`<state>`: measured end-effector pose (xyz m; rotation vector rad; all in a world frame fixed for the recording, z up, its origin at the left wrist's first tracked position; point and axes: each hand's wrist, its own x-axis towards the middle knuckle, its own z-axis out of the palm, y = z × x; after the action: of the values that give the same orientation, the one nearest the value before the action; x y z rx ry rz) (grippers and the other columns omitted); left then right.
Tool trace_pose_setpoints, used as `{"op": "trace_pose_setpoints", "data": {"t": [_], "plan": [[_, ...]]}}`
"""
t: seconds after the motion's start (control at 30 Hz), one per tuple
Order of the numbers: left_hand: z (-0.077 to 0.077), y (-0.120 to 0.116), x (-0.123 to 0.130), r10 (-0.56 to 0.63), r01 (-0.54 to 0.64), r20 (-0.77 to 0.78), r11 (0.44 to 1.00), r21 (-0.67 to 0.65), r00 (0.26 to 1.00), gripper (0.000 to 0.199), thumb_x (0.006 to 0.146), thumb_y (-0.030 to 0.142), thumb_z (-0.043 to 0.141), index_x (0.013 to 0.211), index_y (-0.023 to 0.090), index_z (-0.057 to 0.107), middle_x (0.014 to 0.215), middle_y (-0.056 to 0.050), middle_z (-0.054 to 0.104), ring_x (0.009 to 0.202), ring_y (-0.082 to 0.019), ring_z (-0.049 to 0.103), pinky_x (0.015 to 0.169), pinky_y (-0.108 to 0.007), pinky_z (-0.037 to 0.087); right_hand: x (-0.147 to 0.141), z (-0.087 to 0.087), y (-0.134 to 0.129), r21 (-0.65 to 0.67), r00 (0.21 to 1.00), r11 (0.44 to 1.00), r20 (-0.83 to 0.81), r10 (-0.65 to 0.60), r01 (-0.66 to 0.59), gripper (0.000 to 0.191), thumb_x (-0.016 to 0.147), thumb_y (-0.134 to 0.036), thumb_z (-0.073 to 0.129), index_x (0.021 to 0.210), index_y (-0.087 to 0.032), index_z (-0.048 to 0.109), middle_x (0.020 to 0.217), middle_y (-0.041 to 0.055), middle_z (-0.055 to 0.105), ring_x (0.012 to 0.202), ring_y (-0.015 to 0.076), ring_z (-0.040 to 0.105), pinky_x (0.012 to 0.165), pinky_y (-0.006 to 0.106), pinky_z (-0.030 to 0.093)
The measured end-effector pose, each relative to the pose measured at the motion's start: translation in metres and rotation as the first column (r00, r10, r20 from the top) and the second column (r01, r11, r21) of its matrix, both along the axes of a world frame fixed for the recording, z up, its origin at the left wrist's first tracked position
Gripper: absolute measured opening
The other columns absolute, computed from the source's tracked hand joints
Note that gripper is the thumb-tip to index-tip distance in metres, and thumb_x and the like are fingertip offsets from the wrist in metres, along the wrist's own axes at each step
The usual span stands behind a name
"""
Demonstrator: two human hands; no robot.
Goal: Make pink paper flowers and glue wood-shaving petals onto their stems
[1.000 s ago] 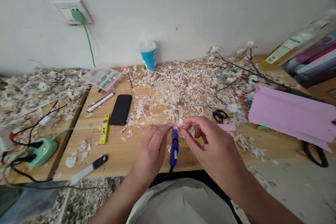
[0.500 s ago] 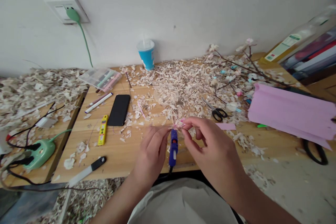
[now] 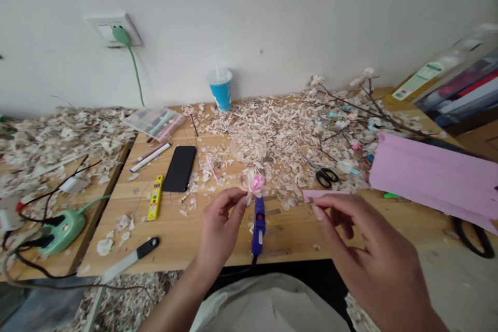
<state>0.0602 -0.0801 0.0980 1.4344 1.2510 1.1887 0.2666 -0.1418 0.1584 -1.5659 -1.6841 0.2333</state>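
Pinched between the thumb and fingers of my left hand (image 3: 223, 225) is a small pink and cream flower (image 3: 256, 182). Just below the flower lies a blue glue gun (image 3: 258, 225), its nozzle end toward the flower. My right hand (image 3: 361, 244) is off to the right, thumb and index fingertip close together at the left part of a pink paper strip (image 3: 330, 193). Whether those fingertips hold anything is too small to tell. Black-handled scissors (image 3: 326, 176) lie behind the strip.
Dry pale shavings (image 3: 272, 124) cover the back of the table. A phone (image 3: 179, 168), a yellow box (image 3: 155, 198), a knife (image 3: 132, 258) and a blue cup (image 3: 221, 91) stand or lie leftward. Flowered branches (image 3: 373, 109) and pink paper (image 3: 431, 176) are at right.
My right hand has left the flower and moved right, to the pink strip. The flower stays in my left hand and now shows its pink centre. The view has shifted slightly.
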Motion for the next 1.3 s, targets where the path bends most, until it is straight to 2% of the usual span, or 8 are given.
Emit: {"op": "trace_pose_setpoints", "data": {"t": [0.13,0.23,0.33,0.4,0.47,0.6,1.1,1.3], "plan": [[0.001,-0.002,0.012,-0.020,0.055,0.266,0.991,-0.124,0.964,0.022,0.085,0.038,0.075,0.085,0.018,0.067,0.075,-0.002,0.073,0.071,-0.014,0.070,0.068,-0.025,0.057,-0.018,-0.019,0.003,-0.018,0.994,0.995,-0.037,0.099,-0.099,0.017,0.094,-0.019,0.058,0.109,-0.026,0.060,0.102,0.0054,0.067,0.090,0.0185,0.065,0.080,0.033,0.056],[-0.001,-0.009,0.021,-0.026,0.110,0.408,0.976,-0.186,0.913,0.022,0.084,0.039,0.076,0.085,0.019,0.068,0.077,-0.002,0.073,0.071,-0.014,0.069,0.069,-0.025,0.057,-0.031,-0.033,0.016,-0.055,0.973,0.993,-0.210,0.091,-0.105,0.031,0.092,-0.028,0.063,0.123,-0.026,0.056,0.124,0.0109,0.061,0.114,0.0227,0.061,0.084,0.035,0.056],[-0.007,-0.017,0.027,-0.043,0.169,0.487,0.961,-0.218,0.872,0.024,0.083,0.040,0.077,0.084,0.018,0.068,0.078,-0.003,0.073,0.070,-0.015,0.068,0.068,-0.026,0.056,-0.031,-0.039,0.030,-0.149,0.897,0.951,-0.398,0.192,-0.269,0.052,0.088,-0.036,0.069,0.135,-0.028,0.050,0.146,0.0118,0.046,0.136,0.0241,0.047,0.095,0.036,0.054],[-0.010,-0.020,0.029,-0.063,0.194,0.498,0.957,-0.217,0.865,0.023,0.081,0.039,0.078,0.081,0.018,0.068,0.076,-0.002,0.071,0.068,-0.014,0.065,0.067,-0.025,0.054,-0.028,-0.038,0.036,-0.177,0.848,0.900,-0.445,0.287,-0.398,0.054,0.086,-0.037,0.072,0.135,-0.030,0.052,0.150,0.0100,0.042,0.142,0.0240,0.041,0.109,0.041,0.046],[-0.011,-0.021,0.030,-0.074,0.197,0.486,0.959,-0.206,0.871,0.022,0.078,0.036,0.080,0.076,0.018,0.068,0.071,0.000,0.070,0.064,-0.012,0.063,0.065,-0.023,0.052,-0.025,-0.036,0.039,-0.156,0.809,0.869,-0.469,0.354,-0.470,0.048,0.087,-0.037,0.072,0.131,-0.030,0.056,0.148,0.0084,0.045,0.142,0.0238,0.040,0.116,0.044,0.037],[-0.009,-0.019,0.030,-0.096,0.199,0.446,0.961,-0.191,0.890,0.018,0.077,0.032,0.079,0.076,0.017,0.070,0.069,0.000,0.069,0.064,-0.012,0.061,0.065,-0.022,0.050,-0.021,-0.033,0.042,-0.067,0.746,0.844,-0.509,0.429,-0.532,0.034,0.089,-0.035,0.068,0.123,-0.031,0.063,0.139,0.0068,0.053,0.134,0.0226,0.048,0.114,0.043,0.038],[0.001,-0.014,0.028,-0.179,0.234,0.421,0.969,-0.081,0.889,0.017,0.077,0.032,0.079,0.073,0.017,0.073,0.069,-0.002,0.071,0.064,-0.014,0.065,0.064,-0.023,0.053,-0.017,-0.027,0.041,-0.065,0.718,0.808,-0.504,0.481,-0.586,0.034,0.082,-0.015,0.074,0.111,-0.028,0.060,0.135,0.0054,0.053,0.133,0.0201,0.047,0.110,0.037,0.038],[-0.001,-0.017,0.025,-0.231,0.287,0.380,0.953,-0.095,0.896,0.025,0.078,0.038,0.079,0.070,0.016,0.071,0.070,-0.004,0.071,0.062,-0.014,0.063,0.061,-0.023,0.052,-0.015,-0.032,0.047,-0.045,0.670,0.753,-0.493,0.555,-0.657,0.034,0.076,-0.029,0.083,0.104,-0.027,0.064,0.136,0.0063,0.053,0.129,0.0225,0.051,0.106,0.039,0.043]]}}
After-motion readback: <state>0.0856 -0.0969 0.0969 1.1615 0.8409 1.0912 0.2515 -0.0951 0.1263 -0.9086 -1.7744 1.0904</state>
